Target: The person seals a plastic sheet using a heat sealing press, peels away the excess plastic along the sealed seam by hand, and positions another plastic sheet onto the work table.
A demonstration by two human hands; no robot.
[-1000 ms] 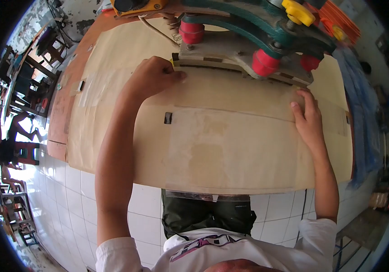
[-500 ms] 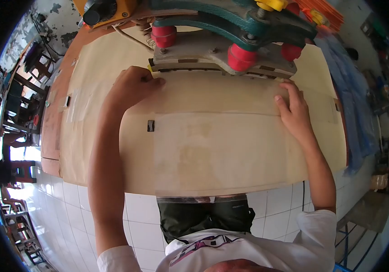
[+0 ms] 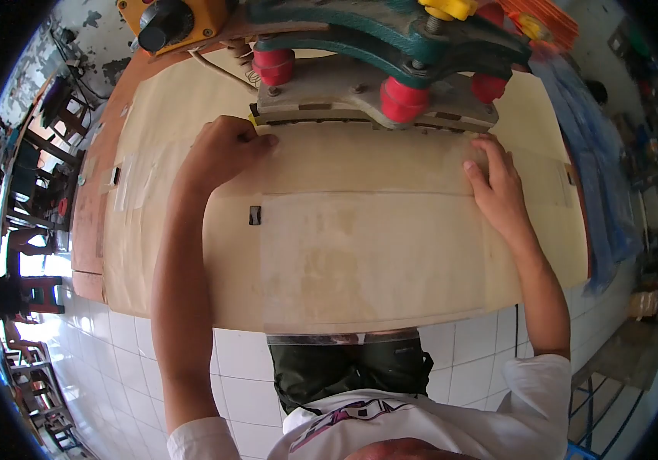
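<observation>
A clear plastic sheet lies across the cream-covered table, its near edge hanging past the table front. My left hand is closed, fingers curled, its tips at the sheet's far left corner; what lies between them is partly hidden. My right hand rests at the sheet's far right side, thumb and fingers apart. Just beyond both hands, the grey metal bar of a press spans the sheet. Red knob-like mounts join the bar to a green frame.
An orange control box with a black knob stands back left. Blue plastic drapes over the right table edge. A small black piece sits on the cover near my left forearm. Stools and benches stand at far left on the tiled floor.
The view has shifted very slightly. Both hands stay at about the same places by the bar, and the sheet looks nearly unmoved.
</observation>
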